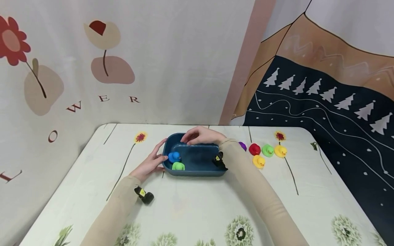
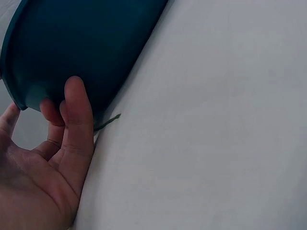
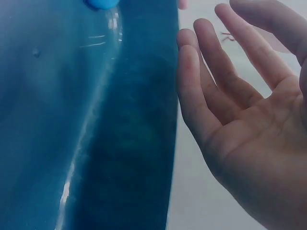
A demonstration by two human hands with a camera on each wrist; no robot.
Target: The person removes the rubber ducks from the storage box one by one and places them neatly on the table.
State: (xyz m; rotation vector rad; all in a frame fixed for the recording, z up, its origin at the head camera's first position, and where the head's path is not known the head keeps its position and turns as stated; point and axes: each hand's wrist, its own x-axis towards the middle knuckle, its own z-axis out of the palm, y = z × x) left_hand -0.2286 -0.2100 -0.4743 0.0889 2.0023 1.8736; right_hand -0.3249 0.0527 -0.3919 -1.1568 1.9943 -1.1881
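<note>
A dark blue rectangular basin (image 1: 200,173) sits on the table. At its left end lie a blue rubber duck (image 1: 174,156) and a green rubber duck (image 1: 178,166). My left hand (image 1: 149,164) touches the basin's left end from outside, its spread fingers resting against the wall, as the left wrist view also shows. Over the far rim hovers my right hand (image 1: 203,135), with loosely bent fingers and nothing held. In the right wrist view those fingers (image 3: 192,91) are beside the basin's edge, and part of the blue duck (image 3: 103,3) shows at the top.
Right of the basin stand a red duck (image 1: 254,149), another green duck (image 1: 267,150) and two yellow ducks (image 1: 280,151). A purple duck (image 1: 243,146) is partly hidden by my right sleeve. Printed curtains hang behind the table's far edge.
</note>
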